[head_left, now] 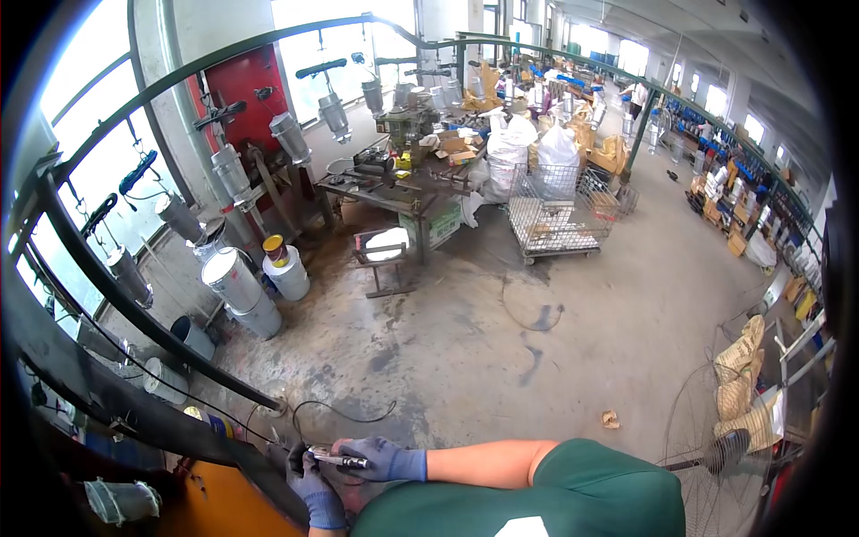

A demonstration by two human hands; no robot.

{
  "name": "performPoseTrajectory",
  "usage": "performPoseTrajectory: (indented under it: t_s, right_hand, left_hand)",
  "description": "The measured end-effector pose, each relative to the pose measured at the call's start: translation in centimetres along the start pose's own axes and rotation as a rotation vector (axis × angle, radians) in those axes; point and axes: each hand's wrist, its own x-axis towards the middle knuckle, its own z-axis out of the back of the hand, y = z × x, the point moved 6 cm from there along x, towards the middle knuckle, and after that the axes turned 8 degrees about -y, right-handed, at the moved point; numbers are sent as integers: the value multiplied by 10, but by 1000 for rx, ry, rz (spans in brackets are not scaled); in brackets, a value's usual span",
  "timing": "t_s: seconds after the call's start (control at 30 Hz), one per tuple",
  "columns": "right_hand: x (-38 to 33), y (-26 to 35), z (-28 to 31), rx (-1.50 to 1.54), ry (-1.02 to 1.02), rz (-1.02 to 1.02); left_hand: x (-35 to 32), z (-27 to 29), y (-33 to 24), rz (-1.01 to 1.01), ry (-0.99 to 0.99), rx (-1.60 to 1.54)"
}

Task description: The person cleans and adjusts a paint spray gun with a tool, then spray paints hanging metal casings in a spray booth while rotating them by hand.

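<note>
Both of my hands wear grey-blue work gloves and meet low in the picture, beside the dark frame rail. Between them is a slim silver and black hand tool point(336, 459), whose exact kind I cannot make out. The fingers of my left hand point(313, 490) close round its silver end. My right hand point(383, 459) is curled against the tool near its dark end, with the forearm coming in from the right. A thin black hose or cable point(344, 414) curves over the floor just beyond my hands.
Metal canisters point(234, 174) hang on hooks from a curved green overhead rail point(268, 36). Paint buckets point(237, 282) stand at left. A cluttered workbench point(385, 188), a wire cart point(559, 215) and white sacks lie beyond. A wire-guarded fan point(725, 452) is at right. A distant person stands far back.
</note>
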Motion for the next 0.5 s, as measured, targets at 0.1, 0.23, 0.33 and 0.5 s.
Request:
performPoseTrajectory:
  t_s: [0.1,0.23,0.33,0.5]
  right_hand:
    - [0,7,5,73,-63,9]
    - [6,14,3,59,-12,11]
    - [8,17,2,84,-31,40]
    - [10,11,-4,83,0,61]
  left_hand:
    - [-10,-6,-13,28,-8,0]
    - [-12,-4,-24,24,-6,-19]
    - [-11,-1,-23,25,-32,-17]
    - [-12,1,-22,38,-60,6]
